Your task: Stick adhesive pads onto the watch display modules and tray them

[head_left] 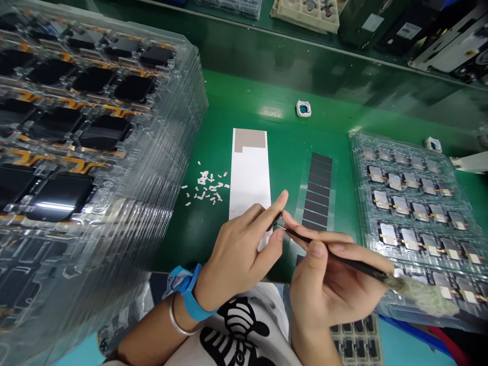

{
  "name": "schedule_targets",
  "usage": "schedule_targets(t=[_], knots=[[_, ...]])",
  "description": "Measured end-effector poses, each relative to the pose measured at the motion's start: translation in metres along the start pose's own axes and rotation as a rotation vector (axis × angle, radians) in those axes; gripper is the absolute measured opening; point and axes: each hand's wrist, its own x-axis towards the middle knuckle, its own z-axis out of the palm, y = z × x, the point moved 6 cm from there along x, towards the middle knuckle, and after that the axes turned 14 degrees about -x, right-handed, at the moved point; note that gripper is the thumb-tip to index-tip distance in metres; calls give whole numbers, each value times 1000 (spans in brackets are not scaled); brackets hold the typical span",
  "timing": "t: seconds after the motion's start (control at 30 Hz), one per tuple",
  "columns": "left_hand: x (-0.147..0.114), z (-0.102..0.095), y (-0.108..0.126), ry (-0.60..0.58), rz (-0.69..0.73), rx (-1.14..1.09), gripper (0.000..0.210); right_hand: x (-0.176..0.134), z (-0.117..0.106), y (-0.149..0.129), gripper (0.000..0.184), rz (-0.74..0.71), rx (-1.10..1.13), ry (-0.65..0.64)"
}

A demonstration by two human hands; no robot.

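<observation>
My left hand (244, 249) is over the green worktop, thumb and fingers pinching a small dark flat part (275, 221) that they mostly hide. In my right hand (335, 284) are black tweezers (356, 265), gripped like a pen, their tips at the dark part by my left thumb. Pale, frayed wrapping covers the tweezers' back end. Under my left hand lies a white backing sheet (249, 175) with a grey-brown patch at its far end. Several small white scraps (208, 188) are scattered left of it. To its right is a clear strip of dark rectangular stickers (318, 190).
Tall stacked clear trays of black screens (57, 124) rise on the left. Another clear tray of small silvery screens (409, 206) sits right. A small white square part (303, 108) rests toward the back, below a shelf (244, 23). A second white part (433, 144) lies behind the right tray.
</observation>
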Motion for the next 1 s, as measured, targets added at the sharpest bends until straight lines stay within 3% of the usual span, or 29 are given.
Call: schedule_targets(t=[0.23,0.47,0.67,0.73,0.9,1.0], knots=[[2,2,-1,4,13,85,50,0,1,2,26,71,-1,-9],[2,2,-3,-13,-18,102,52,-4,3,-2,32,42,-36,-46],[-4,-1,-3,7,-80,-20,45,12,-10,4,16,126,-17,-49],[-6,0,-5,-10,-134,-114,43,17,-13,8,17,160,-98,-164],[-3,12,-4,-103,-245,-343,47,14,-8,18,10,310,-187,-658],[-3,17,3,-132,-221,-390,52,41,-25,42,21,435,-248,-746]])
